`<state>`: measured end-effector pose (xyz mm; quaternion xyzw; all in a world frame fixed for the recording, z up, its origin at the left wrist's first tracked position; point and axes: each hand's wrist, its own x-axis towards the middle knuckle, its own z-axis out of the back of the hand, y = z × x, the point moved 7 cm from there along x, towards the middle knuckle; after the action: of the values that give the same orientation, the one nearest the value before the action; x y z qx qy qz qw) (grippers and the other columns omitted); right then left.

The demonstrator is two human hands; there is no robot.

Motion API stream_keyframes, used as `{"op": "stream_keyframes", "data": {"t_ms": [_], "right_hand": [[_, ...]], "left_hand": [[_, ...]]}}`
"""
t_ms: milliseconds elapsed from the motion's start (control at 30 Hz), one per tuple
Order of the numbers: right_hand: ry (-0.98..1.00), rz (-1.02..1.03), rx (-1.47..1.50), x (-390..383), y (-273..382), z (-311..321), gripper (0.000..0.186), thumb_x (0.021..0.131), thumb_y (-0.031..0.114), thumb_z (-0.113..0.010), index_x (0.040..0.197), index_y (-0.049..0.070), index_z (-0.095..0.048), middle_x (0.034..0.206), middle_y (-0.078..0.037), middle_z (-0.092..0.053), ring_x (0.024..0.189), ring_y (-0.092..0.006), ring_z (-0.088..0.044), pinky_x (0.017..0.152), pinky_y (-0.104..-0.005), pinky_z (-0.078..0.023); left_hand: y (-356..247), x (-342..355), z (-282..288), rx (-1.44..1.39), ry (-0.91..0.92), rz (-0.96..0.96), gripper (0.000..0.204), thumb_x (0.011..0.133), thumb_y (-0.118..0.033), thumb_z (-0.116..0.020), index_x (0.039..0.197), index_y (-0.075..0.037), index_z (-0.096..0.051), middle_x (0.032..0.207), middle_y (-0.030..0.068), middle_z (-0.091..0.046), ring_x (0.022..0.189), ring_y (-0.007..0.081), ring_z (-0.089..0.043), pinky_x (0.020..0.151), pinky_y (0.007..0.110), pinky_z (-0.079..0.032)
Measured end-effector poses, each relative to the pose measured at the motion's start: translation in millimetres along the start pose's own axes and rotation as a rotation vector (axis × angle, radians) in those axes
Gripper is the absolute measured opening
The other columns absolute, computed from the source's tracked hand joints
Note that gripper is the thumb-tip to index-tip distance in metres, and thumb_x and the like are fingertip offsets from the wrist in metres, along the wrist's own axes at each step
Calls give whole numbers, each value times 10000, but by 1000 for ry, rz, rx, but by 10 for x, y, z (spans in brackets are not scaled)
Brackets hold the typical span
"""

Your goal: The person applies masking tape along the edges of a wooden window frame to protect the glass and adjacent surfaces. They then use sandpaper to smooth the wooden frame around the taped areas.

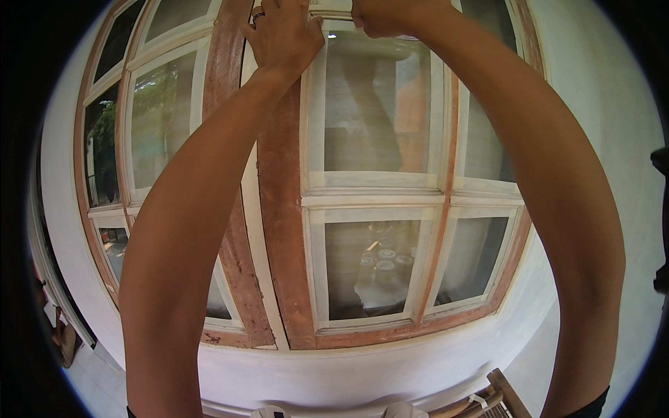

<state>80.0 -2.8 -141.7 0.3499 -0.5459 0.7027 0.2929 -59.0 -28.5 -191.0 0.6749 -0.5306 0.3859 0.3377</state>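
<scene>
From ten o'clock across to five, a brown and cream wooden window fills most of the view; a white wall surrounds it, broadest at two o'clock; two bare forearms cross in front, the left rising from seven o'clock, the right from five. Just above centre, toward one o'clock, stands a large glass pane, with a smaller lower pane below it, toward five; part of a slatted wooden piece of furniture shows at five; another person's leg shows at eight. At twelve, the left hand lies against the window's upper part, fingers loosely extended and cut by the edge; beside it, toward one, the right hand is curled narrow near the pane's top; whether either grips anything cannot be told; pale tape borders the panes; a dark ring circles one left finger.
</scene>
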Motion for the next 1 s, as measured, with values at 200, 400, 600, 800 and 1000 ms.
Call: {"op": "stream_keyframes", "data": {"t_ms": [200, 400, 600, 800, 1000], "right_hand": [[47, -15, 31, 56, -58, -73, 339, 864, 214, -719, 1142, 48, -819, 1152, -222, -798, 1108, -368, -774, 939, -478, -616], [73, 66, 231, 231, -237, -197, 315, 836, 174, -683, 1051, -9, -823, 1097, -254, -792, 1075, -382, -773, 923, -470, -603], [222, -11, 596, 73, -492, -200, 336, 922, 301, -745, 917, -25, -826, 840, -184, -803, 768, -273, -769, 726, -420, -591], [101, -78, 771, -198, -748, -279, 546, 998, 490, -685, 768, -1, -753, 694, -129, -716, 661, -230, -693, 653, -398, -547], [57, -16, 818, -202, -927, -330, 431, 949, 407, -632, 817, 12, -740, 656, -138, -676, 647, -263, -668, 669, -399, -530]], "left_hand": [[-46, -157, 6, 55, 101, -188, 310, 1017, -187, -670, 1310, -149, -764, 1299, 58, -682, 1156, 267, -651, 1086, 508, -397], [-226, -411, 77, 19, 205, -466, 378, 1031, -182, -604, 1381, -87, -711, 1421, 80, -611, 1378, 337, -526, 1182, 571, -308], [-307, -434, 57, -48, 251, -520, 420, 1061, -229, -554, 1414, -39, -678, 1459, 131, -586, 1409, 346, -514, 1218, 552, -286], [-477, -462, -53, -127, 318, -506, 474, 1060, -238, -541, 1451, 13, -637, 1473, 173, -573, 1371, 373, -549, 1209, 516, -324], [-533, -473, -65, -72, 293, -490, 505, 1058, -249, -539, 1470, 31, -623, 1468, 187, -577, 1357, 378, -555, 1172, 504, -391]]}}
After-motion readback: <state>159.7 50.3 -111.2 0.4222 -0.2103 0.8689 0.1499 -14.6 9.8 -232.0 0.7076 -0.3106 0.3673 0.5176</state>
